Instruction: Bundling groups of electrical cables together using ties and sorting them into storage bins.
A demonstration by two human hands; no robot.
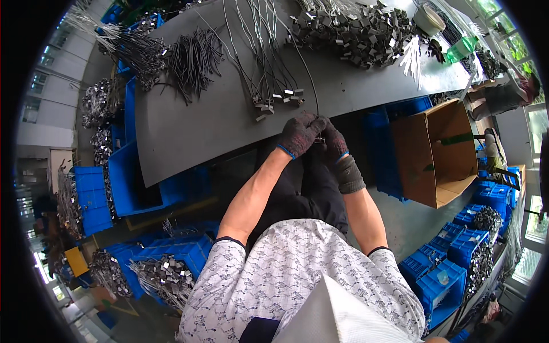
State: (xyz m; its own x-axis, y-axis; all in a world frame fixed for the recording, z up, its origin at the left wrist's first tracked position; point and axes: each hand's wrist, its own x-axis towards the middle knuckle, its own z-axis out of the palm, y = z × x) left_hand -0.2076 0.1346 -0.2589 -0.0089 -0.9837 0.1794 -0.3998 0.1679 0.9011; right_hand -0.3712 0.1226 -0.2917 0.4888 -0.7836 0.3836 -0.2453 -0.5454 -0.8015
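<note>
Two hands: both in dark knit gloves, pressed together at the near edge of the desk [229, 120].
Left hand [298, 135]: closed, fingers curled round a small dark part and the end of a thin cable [309, 80]; exact grip hard to see.
Right hand [336, 147]: closed on the same small part, touching the left hand.
Thin cable: runs from between the hands up across the dark desk top toward the far side.
Cable bundle [269, 74]: loose cables with small metal end pieces, on the desk just beyond the hands.
Black wire bunch [194, 57]: further left on the desk, well apart from the hands.
Metal clip pile [354, 28]: far right part of the desk.
Cardboard box [437, 151]: open, right of the person, beside the desk.
Blue crates [440, 286]: on the floor left and right, several holding metal parts.
Other person [503, 97]: far right, partly visible at the picture's rim.
</note>
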